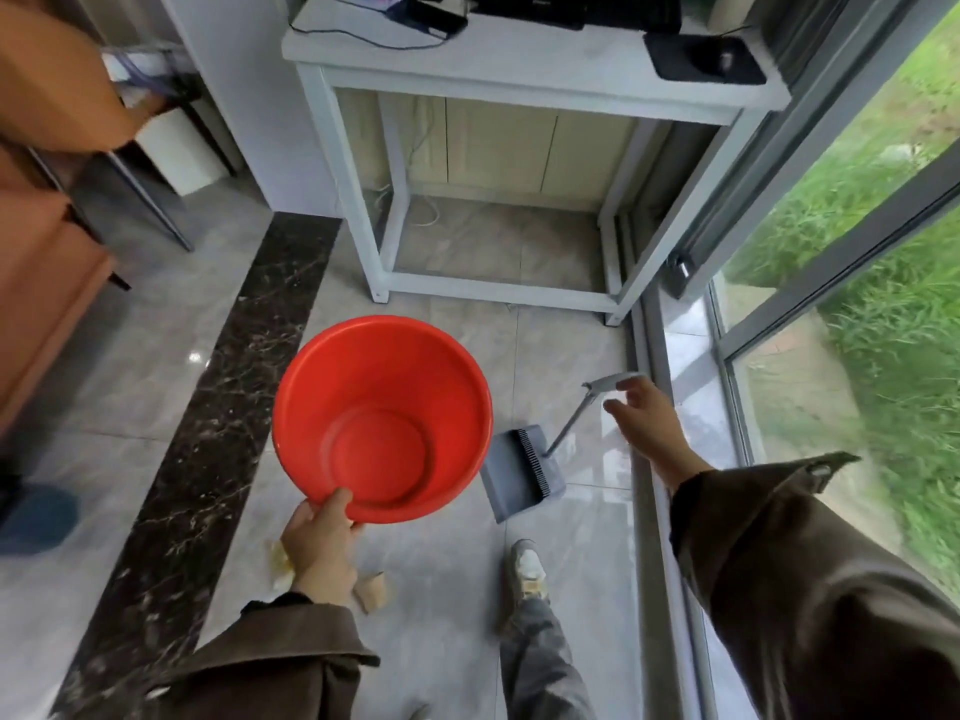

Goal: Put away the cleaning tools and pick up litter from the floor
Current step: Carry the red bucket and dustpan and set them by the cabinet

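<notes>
1. While the left hand (pixel 319 545) grips the near rim of the red basin (pixel 382 418), thumb over the edge and fingers underneath, the basin hangs in the air above the floor with its inside facing up at the camera (nothing in it that I can see).
2. The right hand (pixel 649 426) is open with the fingers spread, right at the top end of the dustpan handle (pixel 571 418). The fingertips are just beside the grip, but I can't tell if they actually touch it.
3. The grey dustpan (pixel 519 472) sits on the floor tiles (pixel 441 589) just right of the basin, handle leaning up and to the right toward that open hand. There's a dark comb-like strip along its upper edge.
4. Litter: a crumpled yellowish scrap (pixel 278 561) lies on the floor partly behind the left wrist, and a tan paper piece (pixel 371 592) sits just beside it on the right.
5. Both arms are in brown sleeves. One shoe (pixel 527 569) and a grey trouser leg show below the dustpan.
6. Further out, a white table (pixel 519 70) stands ahead with a keyboard, cables and a dark mouse pad on top. A dark marble strip (pixel 228 387) runs through the floor on the left, orange seats (pixel 41 241) sit beyond it, and a glass door (pixel 831 304) on the right looks onto grass.
</notes>
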